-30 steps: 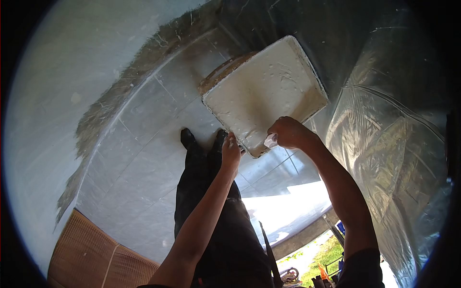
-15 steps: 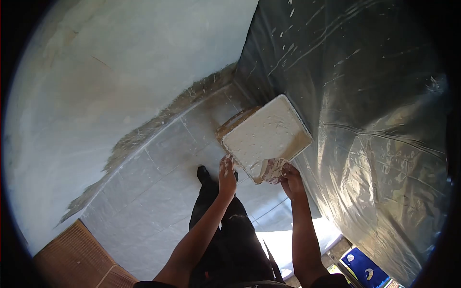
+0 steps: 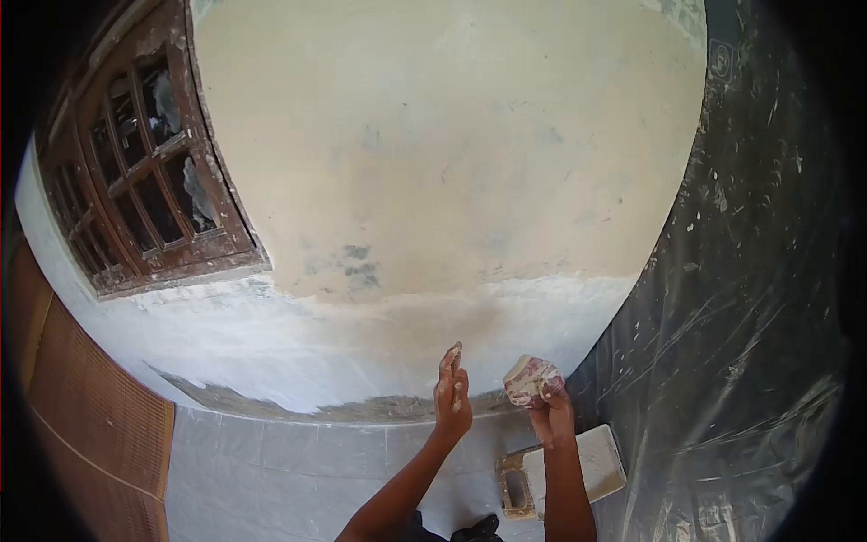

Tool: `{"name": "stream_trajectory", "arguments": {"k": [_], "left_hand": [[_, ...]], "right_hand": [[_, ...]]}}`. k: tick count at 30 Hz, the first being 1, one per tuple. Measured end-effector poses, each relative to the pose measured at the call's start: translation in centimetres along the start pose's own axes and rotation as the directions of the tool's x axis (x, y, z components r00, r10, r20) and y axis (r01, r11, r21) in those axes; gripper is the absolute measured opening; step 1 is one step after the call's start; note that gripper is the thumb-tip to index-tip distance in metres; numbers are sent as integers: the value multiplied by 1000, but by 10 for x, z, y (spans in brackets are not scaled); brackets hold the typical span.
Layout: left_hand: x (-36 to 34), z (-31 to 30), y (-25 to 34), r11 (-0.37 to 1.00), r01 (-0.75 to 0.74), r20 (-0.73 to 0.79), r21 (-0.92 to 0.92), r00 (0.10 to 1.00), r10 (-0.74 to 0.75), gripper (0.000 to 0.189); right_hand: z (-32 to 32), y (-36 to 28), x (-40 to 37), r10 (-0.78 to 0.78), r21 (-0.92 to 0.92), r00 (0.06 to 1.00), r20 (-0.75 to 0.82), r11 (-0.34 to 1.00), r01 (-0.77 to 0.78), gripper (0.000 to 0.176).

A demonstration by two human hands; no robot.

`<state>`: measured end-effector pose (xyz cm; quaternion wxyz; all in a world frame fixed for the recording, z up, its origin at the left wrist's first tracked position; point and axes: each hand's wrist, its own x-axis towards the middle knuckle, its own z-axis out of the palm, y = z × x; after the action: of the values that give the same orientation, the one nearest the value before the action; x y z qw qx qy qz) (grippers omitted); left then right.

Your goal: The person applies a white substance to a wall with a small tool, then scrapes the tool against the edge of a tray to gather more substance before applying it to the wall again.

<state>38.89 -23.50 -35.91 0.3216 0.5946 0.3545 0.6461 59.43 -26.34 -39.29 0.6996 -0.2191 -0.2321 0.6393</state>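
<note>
My right hand (image 3: 553,417) grips a flat, plaster-smeared scraper (image 3: 533,381) with a reddish, blotchy surface, raised in front of the lower wall. To its left, my left hand (image 3: 452,397) is held up edge-on, fingers stretched out, with whitish plaster on them and nothing held. Both hands are apart from the wall (image 3: 452,199), which is beige above and has a whiter band (image 3: 361,339) below. Under my right forearm stands a rectangular tub (image 3: 619,452) of white plaster, partly hidden by the arm.
A brown wooden window (image 3: 153,172) with small panes is at the upper left. Dark plastic sheeting (image 3: 741,316) splashed with white hangs on the right. Below are grey floor tiles (image 3: 271,470), a woven brown panel (image 3: 99,397) at left, and a brown frame with an opening (image 3: 515,488) beside the tub.
My view has tilted up from the tub to the wall and window. The right hand has lifted the scraper from over the tub; the left hand has risen too.
</note>
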Motion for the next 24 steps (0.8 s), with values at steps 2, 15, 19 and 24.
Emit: {"name": "stream_trajectory", "arguments": {"k": [2, 15, 19, 24], "left_hand": [[41, -36, 20, 957, -274, -34, 89, 960, 278, 50], [249, -251, 161, 674, -680, -14, 289, 701, 713, 51], [313, -287, 185, 549, -765, 50, 338, 597, 801, 51], [377, -307, 227, 391, -788, 89, 476, 485, 870, 57]], "right_hand": [[60, 1, 32, -22, -24, 995, 93, 999, 25, 52], [393, 27, 106, -368, -91, 866, 340, 903, 419, 39], [457, 12, 124, -497, -137, 777, 385, 802, 581, 35], [533, -27, 135, -632, -263, 649, 424, 600, 756, 28]]}}
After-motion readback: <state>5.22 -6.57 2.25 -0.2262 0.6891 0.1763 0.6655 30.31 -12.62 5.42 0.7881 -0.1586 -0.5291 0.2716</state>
